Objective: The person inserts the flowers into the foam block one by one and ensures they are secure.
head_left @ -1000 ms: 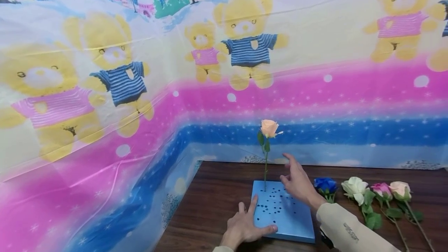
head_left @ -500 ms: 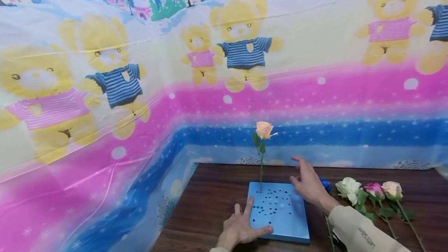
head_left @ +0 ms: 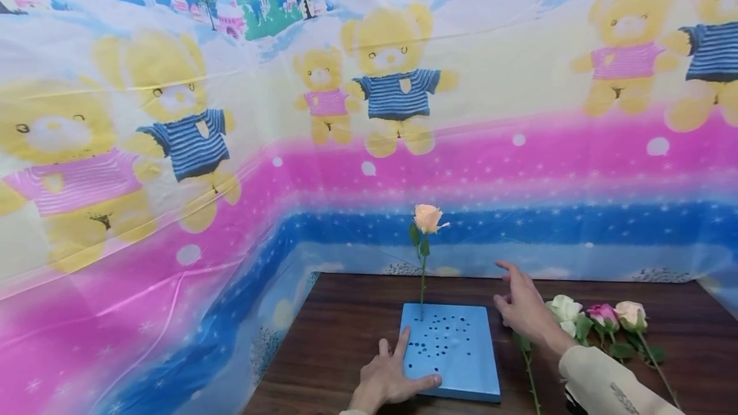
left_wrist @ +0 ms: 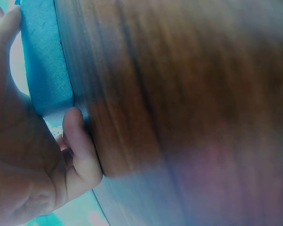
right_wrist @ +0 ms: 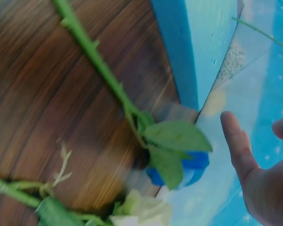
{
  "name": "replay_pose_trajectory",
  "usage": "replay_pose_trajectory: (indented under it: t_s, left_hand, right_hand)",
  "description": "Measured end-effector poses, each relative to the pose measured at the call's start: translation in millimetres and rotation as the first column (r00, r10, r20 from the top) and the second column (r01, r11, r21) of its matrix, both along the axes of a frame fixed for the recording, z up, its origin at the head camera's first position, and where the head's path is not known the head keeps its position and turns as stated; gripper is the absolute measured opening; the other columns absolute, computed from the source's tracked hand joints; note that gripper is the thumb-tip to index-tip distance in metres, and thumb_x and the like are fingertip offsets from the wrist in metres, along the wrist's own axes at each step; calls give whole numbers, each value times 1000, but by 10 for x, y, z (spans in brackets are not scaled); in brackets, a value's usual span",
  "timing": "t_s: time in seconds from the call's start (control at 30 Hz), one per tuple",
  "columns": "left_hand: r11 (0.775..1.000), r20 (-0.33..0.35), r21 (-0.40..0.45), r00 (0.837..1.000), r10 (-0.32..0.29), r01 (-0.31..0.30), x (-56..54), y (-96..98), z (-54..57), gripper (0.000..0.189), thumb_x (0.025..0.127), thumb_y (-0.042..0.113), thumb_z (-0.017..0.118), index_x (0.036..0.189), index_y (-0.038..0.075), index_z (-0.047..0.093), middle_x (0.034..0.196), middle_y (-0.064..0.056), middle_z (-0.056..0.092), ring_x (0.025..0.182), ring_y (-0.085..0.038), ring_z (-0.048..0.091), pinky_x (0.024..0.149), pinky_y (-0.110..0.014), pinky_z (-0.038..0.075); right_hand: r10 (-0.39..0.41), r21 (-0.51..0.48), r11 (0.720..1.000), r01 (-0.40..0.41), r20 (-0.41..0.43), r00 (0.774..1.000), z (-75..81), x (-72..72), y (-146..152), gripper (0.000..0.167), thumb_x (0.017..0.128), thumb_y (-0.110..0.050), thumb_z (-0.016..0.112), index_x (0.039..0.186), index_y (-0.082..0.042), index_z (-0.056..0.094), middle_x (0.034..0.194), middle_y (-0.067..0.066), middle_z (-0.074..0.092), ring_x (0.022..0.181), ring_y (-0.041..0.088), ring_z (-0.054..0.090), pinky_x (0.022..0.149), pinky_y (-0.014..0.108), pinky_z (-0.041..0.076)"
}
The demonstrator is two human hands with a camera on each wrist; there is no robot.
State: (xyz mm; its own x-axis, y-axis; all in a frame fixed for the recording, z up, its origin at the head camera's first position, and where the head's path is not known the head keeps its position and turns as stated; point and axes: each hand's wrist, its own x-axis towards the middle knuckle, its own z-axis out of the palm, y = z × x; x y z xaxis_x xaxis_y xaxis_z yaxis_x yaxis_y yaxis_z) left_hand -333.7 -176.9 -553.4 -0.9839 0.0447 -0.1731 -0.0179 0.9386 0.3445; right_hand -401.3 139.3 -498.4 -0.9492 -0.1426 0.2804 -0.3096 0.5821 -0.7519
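Observation:
A peach rose [head_left: 428, 218] stands upright in a hole near the back left corner of the light blue foam block [head_left: 473, 373], whose top has many small dark holes. My left hand [head_left: 387, 375] rests along the block's left front corner, thumb and fingers spread. To the right of the block, my right hand [head_left: 527, 309] is raised with fingers extended and nothing in them. The blue rose [right_wrist: 195, 167] lies on the table near that hand; in the head view its bloom is hidden behind the hand, with its stem [head_left: 531, 380] showing.
Right of the blue rose lie a white rose [head_left: 565, 308], a pink rose [head_left: 603, 314] and a pale peach rose [head_left: 631, 315], stems toward the near side. A curtain printed with bears [head_left: 398, 95] rises behind the dark wooden table [head_left: 334, 319].
My right hand has moved right, away from the block and over toward the blue rose, covering its bloom. The left hand stays on the block. The head view has shifted slightly.

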Motion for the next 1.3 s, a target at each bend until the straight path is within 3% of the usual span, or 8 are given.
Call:
replay_pose_trajectory:
  t_s: [0.43,0.7,0.97,1.07,1.3]
  left_hand:
    - [1000,0,-4,1000,-14,14,-7,-19,-21,123,79,102,63,179,43,21,156,-25,48,62,-28,55,54,-42,34]
    - [1000,-14,-7,1000,-24,24,-21,-35,-23,123,79,101,63,179,42,21,147,-24,50,60,-26,53,54,-42,35]
    - [1000,-11,6,1000,-22,22,-7,-19,-38,122,81,99,65,179,41,21,148,-24,50,62,-26,55,54,-43,32]
    - [1000,-8,10,1000,-23,23,-11,-20,-31,122,81,99,65,179,40,21,147,-24,50,61,-26,54,54,-42,31]
    - [999,26,41,999,-19,18,-28,-14,-24,125,80,101,63,179,39,20,169,-30,40,64,-26,56,55,-41,29]
  right_hand:
    - [-4,-21,1000,4,12,1000,-59,203,511,77,112,-3,61,177,-8,18,163,38,33,110,37,71,67,39,64]
    - [-32,-32,999,33,28,999,-1,221,726,81,110,-2,63,177,-7,16,162,41,33,108,37,69,66,40,65]
    - [-67,15,998,67,26,997,8,299,933,79,111,-6,57,177,-3,13,160,44,31,120,56,66,65,40,65]
    - [-69,10,998,68,43,997,-8,322,1035,79,111,-5,55,177,-2,10,160,45,29,120,55,67,67,42,65]
    - [-107,-3,994,107,21,994,-84,343,1264,81,108,1,58,174,2,12,154,44,38,111,46,68,62,39,64]
